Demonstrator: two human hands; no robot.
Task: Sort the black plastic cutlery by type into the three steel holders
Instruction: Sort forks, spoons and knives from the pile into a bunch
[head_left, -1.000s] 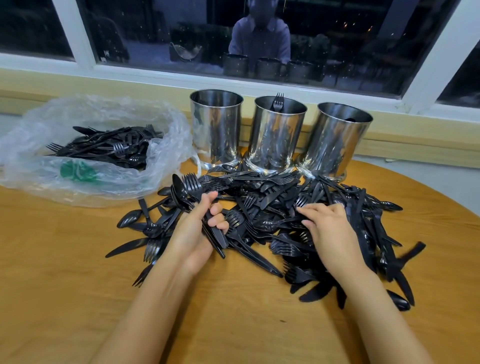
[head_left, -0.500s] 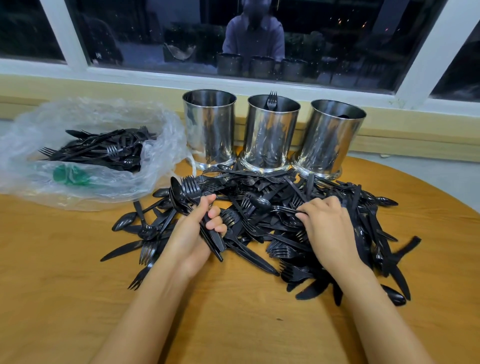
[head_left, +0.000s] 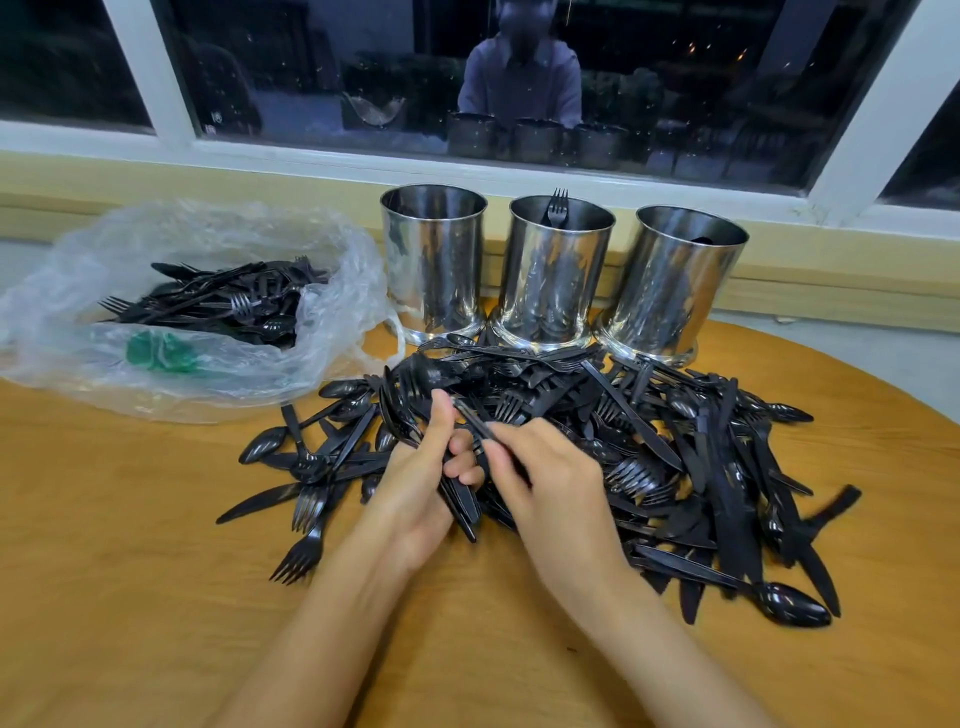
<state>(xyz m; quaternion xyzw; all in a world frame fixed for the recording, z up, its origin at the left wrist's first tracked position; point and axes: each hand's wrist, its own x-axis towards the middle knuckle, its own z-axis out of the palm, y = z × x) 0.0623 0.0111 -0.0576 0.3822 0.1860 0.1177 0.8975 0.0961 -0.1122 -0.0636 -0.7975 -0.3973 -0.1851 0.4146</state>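
Observation:
A big heap of black plastic cutlery (head_left: 675, 457), forks, knives and spoons mixed, lies on the wooden table (head_left: 130, 571). Behind it stand three steel holders: the left holder (head_left: 432, 260), the middle holder (head_left: 556, 270) with a fork (head_left: 558, 205) sticking out, and the right holder (head_left: 675, 280) with something dark inside. My left hand (head_left: 421, 483) grips a bundle of forks (head_left: 410, 395), heads pointing up and away. My right hand (head_left: 550, 478) pinches a black piece (head_left: 470, 418) right beside that bundle.
A clear plastic bag (head_left: 197, 312) at the left holds more black cutlery and something green. A window with a sill runs along the back; the glass reflects a person and the holders. Bare table lies in front of the heap.
My right hand has left the right part of the heap and come over to my left hand with a black piece pinched. My left hand still grips its bundle.

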